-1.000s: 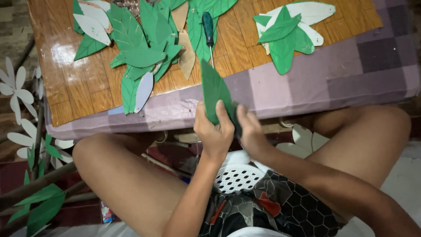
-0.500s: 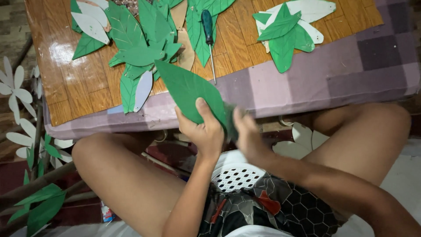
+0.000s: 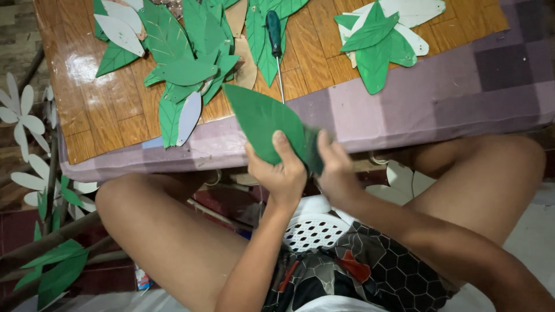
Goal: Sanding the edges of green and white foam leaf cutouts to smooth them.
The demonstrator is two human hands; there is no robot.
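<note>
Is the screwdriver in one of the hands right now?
No, the screwdriver lies on the table among cut-out leaves, while both the left hand and right hand hold a green leaf.

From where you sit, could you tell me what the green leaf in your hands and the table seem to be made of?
Green leaf: probably thin card or foam sheet; flat, matte, cleanly cut edges, stays stiff between left hand and right hand. Table: glossy wood-pattern surface, perhaps laminate; it shows reflections.
</note>
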